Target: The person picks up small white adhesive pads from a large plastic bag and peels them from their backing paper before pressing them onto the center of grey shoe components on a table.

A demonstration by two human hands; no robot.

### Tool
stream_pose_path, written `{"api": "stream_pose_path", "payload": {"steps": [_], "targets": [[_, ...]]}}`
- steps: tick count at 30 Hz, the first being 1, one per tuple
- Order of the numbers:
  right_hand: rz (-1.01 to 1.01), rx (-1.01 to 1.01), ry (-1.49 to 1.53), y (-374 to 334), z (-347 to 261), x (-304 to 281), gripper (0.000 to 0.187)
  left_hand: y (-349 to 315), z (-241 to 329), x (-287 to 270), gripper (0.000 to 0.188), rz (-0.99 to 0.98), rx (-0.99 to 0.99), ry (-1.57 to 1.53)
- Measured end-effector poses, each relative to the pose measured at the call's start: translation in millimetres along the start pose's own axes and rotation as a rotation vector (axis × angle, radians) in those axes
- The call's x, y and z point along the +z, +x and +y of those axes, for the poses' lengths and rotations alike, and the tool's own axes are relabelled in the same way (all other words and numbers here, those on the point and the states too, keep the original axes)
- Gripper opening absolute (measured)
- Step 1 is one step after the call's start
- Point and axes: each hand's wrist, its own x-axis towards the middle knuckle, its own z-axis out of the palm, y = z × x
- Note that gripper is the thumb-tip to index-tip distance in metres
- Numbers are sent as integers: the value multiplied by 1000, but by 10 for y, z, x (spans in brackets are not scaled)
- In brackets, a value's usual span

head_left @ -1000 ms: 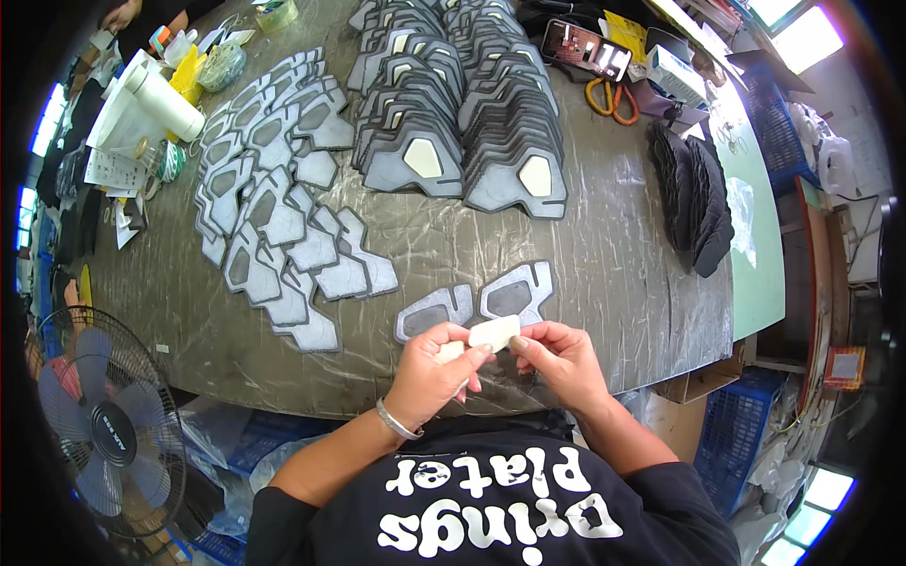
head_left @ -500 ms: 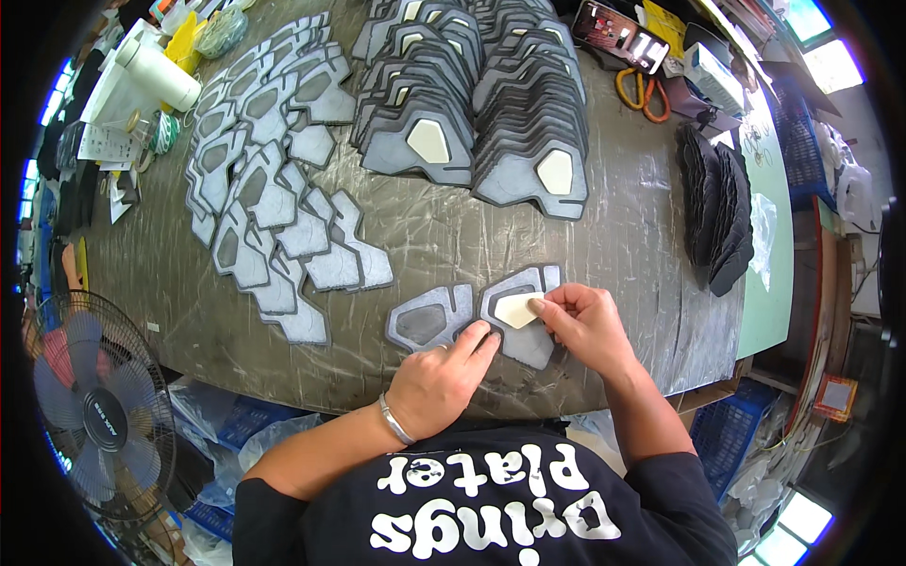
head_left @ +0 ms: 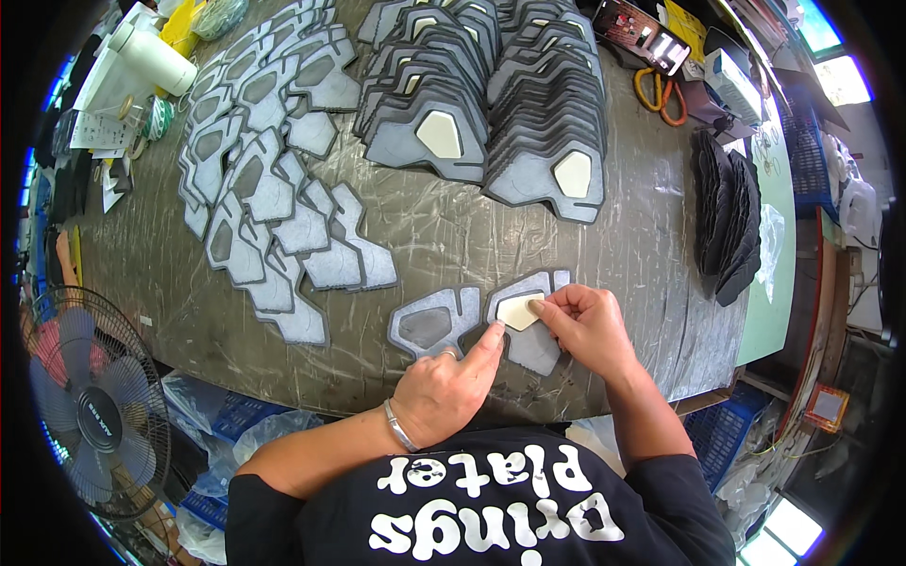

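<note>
My right hand (head_left: 593, 332) pinches the right edge of a cream-coloured, many-sided pad (head_left: 518, 312) between thumb and fingers. The pad lies over the recess of a flat grey textured piece (head_left: 535, 353) with a dark border. My left hand (head_left: 437, 389) has its index finger stretched out, its tip at the pad's lower left edge. The left hand's other fingers are partly hidden underneath, and it grips nothing that I can see. Beside it, partly under that hand, lies a second grey piece (head_left: 404, 319), its dark recess bare of any pad.
Two overlapping rows of padded grey pieces (head_left: 415, 151) (head_left: 528, 179) run toward the back. Unpadded grey pieces (head_left: 269, 212) spread at left. Black pieces (head_left: 727, 222), orange-handled scissors (head_left: 661, 94), a phone (head_left: 642, 38) and a white bottle (head_left: 151, 58) lie around. A fan (head_left: 99, 406) stands left.
My left index finger has moved right and slightly up, onto the pad's lower left edge. The right hand keeps its pinch on the pad. The view has shifted slightly.
</note>
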Motion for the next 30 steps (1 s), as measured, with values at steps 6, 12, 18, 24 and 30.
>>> {"api": "stream_pose_path", "payload": {"steps": [6, 12, 18, 24, 30], "targets": [[25, -12, -12, -2, 28, 20, 28, 21, -6, -18, 32, -10, 21, 28], [39, 31, 8, 1, 39, 32, 29, 35, -4, -12, 31, -11, 22, 37], [54, 49, 28, -11, 34, 47, 32, 25, -5, -6, 30, -11, 27, 49], [94, 11, -147, -28, -63, 12, 31, 48, -5, -16, 29, -10, 32, 54], [100, 6, -510, -56, -245, -42, 32, 43, -16, 15, 29, 8, 41, 66]]}}
